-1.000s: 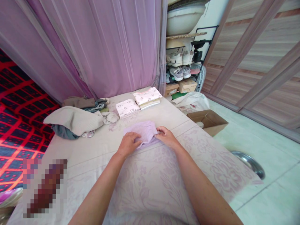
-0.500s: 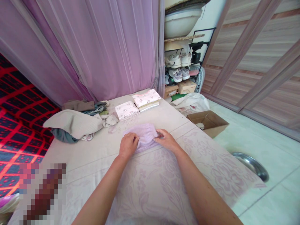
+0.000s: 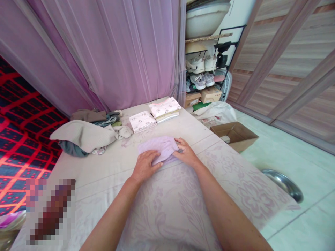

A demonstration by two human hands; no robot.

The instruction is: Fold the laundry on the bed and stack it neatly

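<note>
A folded lilac ribbed garment (image 3: 159, 145) lies on the flower-patterned bed cover (image 3: 183, 195) in front of me; its kind is hard to tell. My left hand (image 3: 147, 164) rests over its near left part, fingers stretched out and the thumb apart. At the right end, my right hand (image 3: 185, 152) grips the garment's edge between thumb and fingers. Beyond it sit a folded white patterned cloth (image 3: 142, 122) and a stack of folded cloths (image 3: 165, 108) with a similar print on top.
A loose heap of clothes (image 3: 83, 136) lies at the left of the bed. Purple curtains (image 3: 131, 52) hang behind. To the right are an open cardboard box (image 3: 235, 136), a metal basin (image 3: 284, 184) on the floor and a shoe rack (image 3: 206, 71). A pixelated patch covers the lower left.
My left hand's fingers have straightened and spread over the garment. The garment's right end now looks flatter and folded over, with my right hand still at it. The view has shifted slightly.
</note>
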